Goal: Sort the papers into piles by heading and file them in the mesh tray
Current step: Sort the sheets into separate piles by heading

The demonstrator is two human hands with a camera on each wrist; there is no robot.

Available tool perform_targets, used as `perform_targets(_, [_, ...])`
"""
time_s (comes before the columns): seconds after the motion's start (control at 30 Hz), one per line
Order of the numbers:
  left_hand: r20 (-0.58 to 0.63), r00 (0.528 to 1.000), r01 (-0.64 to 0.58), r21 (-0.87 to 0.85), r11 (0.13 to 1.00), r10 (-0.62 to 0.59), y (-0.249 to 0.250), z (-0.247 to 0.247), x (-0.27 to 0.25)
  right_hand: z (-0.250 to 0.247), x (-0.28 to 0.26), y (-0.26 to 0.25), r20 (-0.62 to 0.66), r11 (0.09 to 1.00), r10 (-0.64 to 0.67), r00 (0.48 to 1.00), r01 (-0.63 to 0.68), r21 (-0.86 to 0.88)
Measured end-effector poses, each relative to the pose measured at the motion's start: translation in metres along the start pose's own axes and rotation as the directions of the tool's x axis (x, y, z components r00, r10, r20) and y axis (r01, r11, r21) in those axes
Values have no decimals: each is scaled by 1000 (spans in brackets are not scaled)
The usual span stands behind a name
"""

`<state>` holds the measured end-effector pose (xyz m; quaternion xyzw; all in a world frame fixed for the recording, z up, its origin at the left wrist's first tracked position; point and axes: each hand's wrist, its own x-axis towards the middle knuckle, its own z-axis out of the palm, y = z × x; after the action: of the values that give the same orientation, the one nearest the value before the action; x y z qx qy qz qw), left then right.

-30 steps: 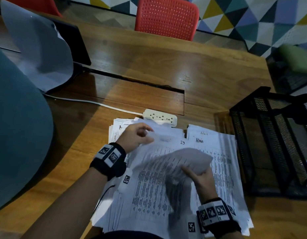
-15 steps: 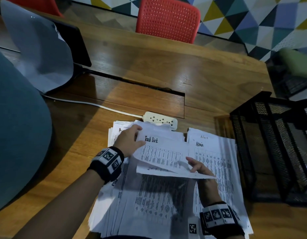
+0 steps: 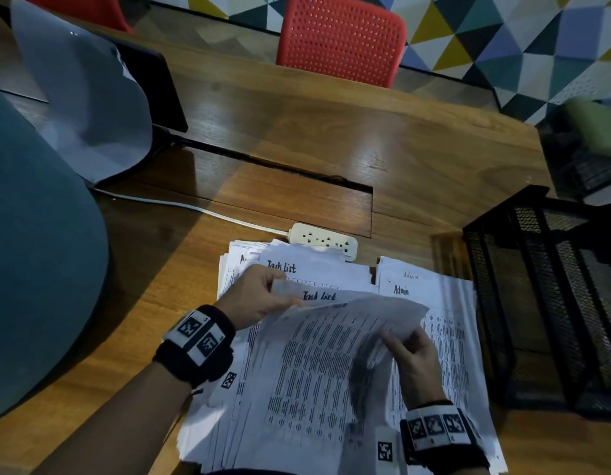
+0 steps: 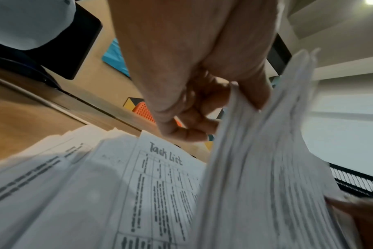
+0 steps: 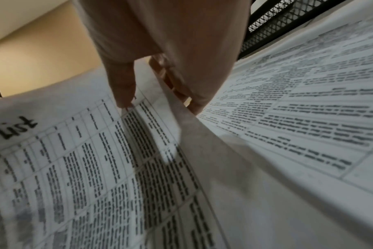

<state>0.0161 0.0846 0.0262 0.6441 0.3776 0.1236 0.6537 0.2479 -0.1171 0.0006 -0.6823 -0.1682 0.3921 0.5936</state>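
Note:
White printed papers lie in piles on the wooden desk: a pile headed "Task list" (image 3: 297,265) at the back and a pile headed "Admin" (image 3: 431,293) to its right. My left hand (image 3: 259,299) pinches the top left corner of a lifted sheaf of sheets (image 3: 335,323), whose top heading reads "Task list". My right hand (image 3: 413,354) holds the sheaf's right edge, thumb on top and fingers under (image 5: 126,94). In the left wrist view the sheaf (image 4: 266,151) shows as several sheets lifted above a "Task List" page (image 4: 160,176). The black mesh tray (image 3: 551,296) stands at the right.
A white power strip (image 3: 323,240) with its cable lies just behind the papers. A grey cloth (image 3: 81,94) covers a dark monitor at the back left. A teal chair back (image 3: 33,262) fills the left. A red chair (image 3: 342,39) stands beyond the desk.
A "Task list" sheet now lies on the back pile. Both hands have come back toward me and have lifted a sheaf of sheets from the near stack.

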Motion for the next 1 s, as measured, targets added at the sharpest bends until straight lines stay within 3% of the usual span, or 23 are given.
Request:
perform_targets(0.1, [-156, 987, 38, -59, 998, -47, 5, 6, 5, 2, 1, -2, -44, 996, -76, 996, 74, -40])
perform_targets(0.2, [-232, 966, 95, -82, 992, -112, 4, 11, 8, 2, 1, -2, -38, 996, -77, 996, 79, 37])
perform_targets(0.33, [-234, 924, 243, -254, 936, -303, -27, 14, 19, 8, -2, -2, -15, 978, -54, 998, 56, 201])
perform_targets(0.5, [-258, 866, 299, -420, 857, -429, -7, 18, 13, -4, -2, 1, -52, 940, -19, 998, 36, 339])
perform_targets(0.77, [-79, 957, 253, -237, 938, -278, -38, 9, -5, -13, -4, 5, 78, 957, 76, 994, -95, 273])
perform_targets(0.83, [-24, 972, 219, -289, 932, -235, -30, 9, -12, -12, -1, 7, 93, 963, 85, 992, -106, 248])
perform_targets(0.9, [98, 971, 239, -365, 900, -218, -26, 9, -17, -14, 0, 12, 94, 982, 45, 995, -61, 177])
perform_targets(1.0, [270, 936, 312, -328, 892, -228, -10, 7, -22, -14, 2, 18, 94, 991, 45, 995, -56, 121])
